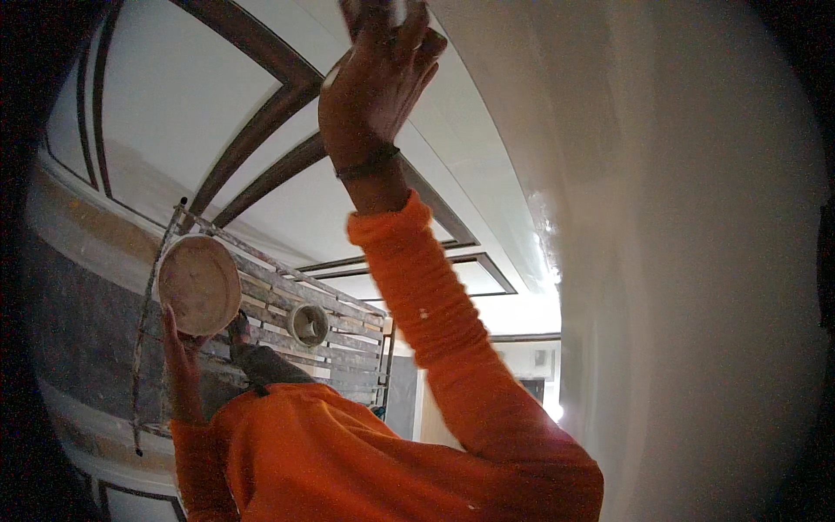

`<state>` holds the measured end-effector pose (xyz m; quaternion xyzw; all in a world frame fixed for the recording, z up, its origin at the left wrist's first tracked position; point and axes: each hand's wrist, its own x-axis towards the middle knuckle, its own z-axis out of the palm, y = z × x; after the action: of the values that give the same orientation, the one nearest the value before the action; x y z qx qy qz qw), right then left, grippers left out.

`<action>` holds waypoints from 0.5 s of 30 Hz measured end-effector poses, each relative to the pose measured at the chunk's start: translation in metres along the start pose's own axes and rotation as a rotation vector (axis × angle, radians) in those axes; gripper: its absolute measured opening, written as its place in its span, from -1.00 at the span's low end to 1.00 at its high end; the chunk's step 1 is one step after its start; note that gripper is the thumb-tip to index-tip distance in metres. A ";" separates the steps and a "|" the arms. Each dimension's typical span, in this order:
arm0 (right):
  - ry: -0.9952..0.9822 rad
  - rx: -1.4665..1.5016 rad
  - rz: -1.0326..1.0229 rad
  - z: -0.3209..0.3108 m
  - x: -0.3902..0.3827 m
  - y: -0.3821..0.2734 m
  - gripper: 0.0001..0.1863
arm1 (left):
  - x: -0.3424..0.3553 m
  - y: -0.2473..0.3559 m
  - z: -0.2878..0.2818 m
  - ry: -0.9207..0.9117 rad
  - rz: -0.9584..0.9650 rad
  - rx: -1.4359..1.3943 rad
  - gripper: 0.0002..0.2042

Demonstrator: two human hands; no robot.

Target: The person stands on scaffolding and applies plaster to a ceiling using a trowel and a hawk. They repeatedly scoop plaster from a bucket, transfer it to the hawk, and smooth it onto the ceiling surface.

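Note:
My left hand [181, 346] grips the lower rim of a shallow round pan [200, 285], whose pale pinkish-beige inside is turned toward me. My right hand [374, 100] is raised high at the top edge, its arm in an orange sleeve and a dark band round the wrist. Its fingers are bent round something whitish, mostly cut off by the edge, so I cannot make out what it is. Beside this hand, to the right, rises a large smooth pale wall surface [678, 261].
I stand on a slatted scaffold platform [352, 337], spattered with pale material. A round bucket [308, 324] sits on the slats. A thin metal scaffold rail [148, 322] runs along the left side. Far below lies a pale floor with dark bands [265, 139]. Bright light shows beyond my right elbow.

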<state>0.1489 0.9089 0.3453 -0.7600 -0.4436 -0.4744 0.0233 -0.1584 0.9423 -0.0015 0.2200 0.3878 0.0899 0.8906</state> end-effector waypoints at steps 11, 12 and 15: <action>-0.248 -0.508 -0.051 -0.023 -0.083 0.129 -0.10 | 0.012 -0.003 0.014 -0.119 0.017 -0.027 -0.22; -0.275 -0.423 -0.026 -0.015 -0.094 0.129 -0.14 | 0.011 -0.002 0.014 -0.130 0.010 -0.034 -0.22; -0.382 -0.325 0.008 -0.022 -0.107 0.109 -0.17 | 0.007 0.005 0.015 -0.130 0.010 -0.032 -0.22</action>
<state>0.1925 0.7633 0.3206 -0.8315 -0.3547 -0.3872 -0.1815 -0.1432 0.9445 0.0055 0.2128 0.3267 0.0863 0.9168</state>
